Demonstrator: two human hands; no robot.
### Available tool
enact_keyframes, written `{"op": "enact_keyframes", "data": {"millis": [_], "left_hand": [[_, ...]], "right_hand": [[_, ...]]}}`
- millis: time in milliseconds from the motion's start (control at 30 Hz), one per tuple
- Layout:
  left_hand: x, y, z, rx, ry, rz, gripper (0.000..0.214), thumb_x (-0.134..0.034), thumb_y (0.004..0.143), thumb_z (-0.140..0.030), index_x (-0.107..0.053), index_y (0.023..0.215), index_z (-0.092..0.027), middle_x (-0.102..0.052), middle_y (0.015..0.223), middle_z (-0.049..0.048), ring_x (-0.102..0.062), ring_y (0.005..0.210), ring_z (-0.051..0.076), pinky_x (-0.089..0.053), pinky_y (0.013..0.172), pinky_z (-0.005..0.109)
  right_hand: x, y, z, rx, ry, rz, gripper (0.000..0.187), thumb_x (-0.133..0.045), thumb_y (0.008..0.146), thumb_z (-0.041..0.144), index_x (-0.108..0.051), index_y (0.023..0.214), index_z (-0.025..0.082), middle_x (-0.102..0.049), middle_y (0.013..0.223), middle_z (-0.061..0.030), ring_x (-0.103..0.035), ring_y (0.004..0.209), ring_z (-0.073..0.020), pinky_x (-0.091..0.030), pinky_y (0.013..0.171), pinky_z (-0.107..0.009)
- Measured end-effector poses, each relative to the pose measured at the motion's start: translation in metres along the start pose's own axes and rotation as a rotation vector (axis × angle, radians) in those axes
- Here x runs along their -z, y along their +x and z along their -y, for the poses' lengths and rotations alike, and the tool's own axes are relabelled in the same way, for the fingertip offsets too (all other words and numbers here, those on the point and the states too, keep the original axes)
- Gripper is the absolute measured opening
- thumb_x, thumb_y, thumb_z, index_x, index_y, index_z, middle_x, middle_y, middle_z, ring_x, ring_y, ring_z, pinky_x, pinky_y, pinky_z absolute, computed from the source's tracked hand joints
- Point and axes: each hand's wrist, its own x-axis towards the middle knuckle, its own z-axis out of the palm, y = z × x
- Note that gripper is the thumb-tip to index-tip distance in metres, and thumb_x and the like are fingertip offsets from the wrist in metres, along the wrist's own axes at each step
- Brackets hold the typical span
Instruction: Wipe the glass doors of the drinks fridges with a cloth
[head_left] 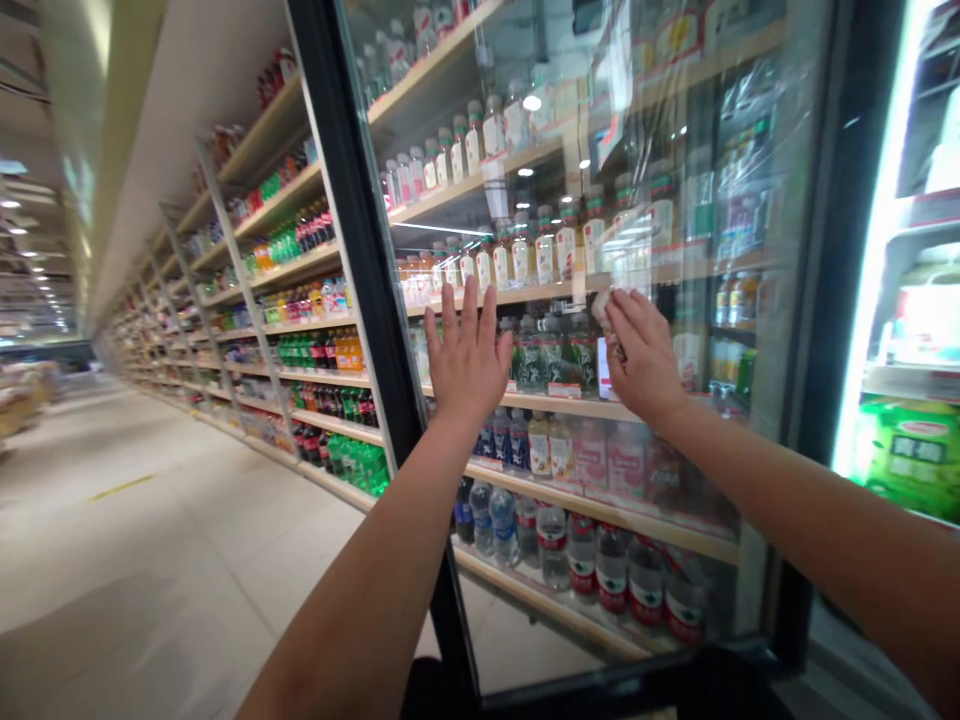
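Observation:
A glass door (600, 620) in a black frame stands swung open in front of me. My left hand (469, 355) lies flat near the left side of the pane, fingers spread, with nothing in it. To its right, my right hand (641, 350) has its fingers closed on a crumpled whitish cloth (602, 308) held at the glass. Most of the cloth is hidden in the fist, and I cannot tell whether it is cloth or paper. Bottles on shelves show through the pane, mixed with reflections.
Long shelves of drink bottles (322, 350) run down the left side beside a pale tiled floor (172, 540). A lit cooler with green packages (911, 455) is at the right edge. The black door frame (367, 230) stands upright left of my left hand.

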Motion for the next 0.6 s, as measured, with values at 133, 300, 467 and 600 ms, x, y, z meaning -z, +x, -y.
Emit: {"op": "enact_keyframes", "data": {"millis": [133,300,467,600], "left_hand": [[0.0,0.0,0.0,0.003,-0.006,-0.018,0.064,-0.043,0.103,-0.037,-0.03,0.162,-0.018,-0.02,0.171,0.0095,-0.007,0.16,0.033,-0.005,0.129,0.057],[-0.001,0.0,0.0,-0.001,0.005,-0.028,0.063,-0.044,0.103,-0.037,-0.031,0.161,-0.018,-0.022,0.171,0.0098,-0.009,0.16,0.033,-0.006,0.129,0.058],[0.0,-0.001,0.0,-0.009,0.016,-0.036,0.063,-0.044,0.103,-0.038,-0.031,0.161,-0.018,-0.023,0.17,0.01,-0.01,0.159,0.034,-0.008,0.129,0.058],[0.0,-0.002,0.0,-0.012,0.002,-0.053,0.062,-0.044,0.103,-0.038,-0.032,0.161,-0.017,-0.022,0.17,0.0108,-0.008,0.16,0.033,-0.007,0.129,0.059]], "right_hand": [[-0.006,0.005,0.012,0.135,0.055,0.129,0.078,-0.048,0.093,0.009,-0.023,0.164,0.032,-0.05,0.158,-0.0065,-0.039,0.151,-0.0292,-0.038,0.123,-0.057],[-0.009,0.023,-0.006,-0.018,0.028,-0.037,0.067,-0.045,0.095,0.013,-0.036,0.159,0.03,-0.049,0.158,-0.0062,-0.039,0.15,-0.0312,-0.037,0.123,-0.059],[-0.008,0.01,0.002,-0.01,0.042,0.009,0.069,-0.045,0.094,0.013,-0.033,0.16,0.031,-0.047,0.159,-0.0052,-0.038,0.151,-0.0311,-0.036,0.124,-0.06],[-0.014,0.035,0.002,0.138,0.077,0.1,0.066,-0.049,0.091,0.012,-0.043,0.155,0.028,-0.054,0.154,-0.0056,-0.042,0.148,-0.0277,-0.038,0.123,-0.054]]}}
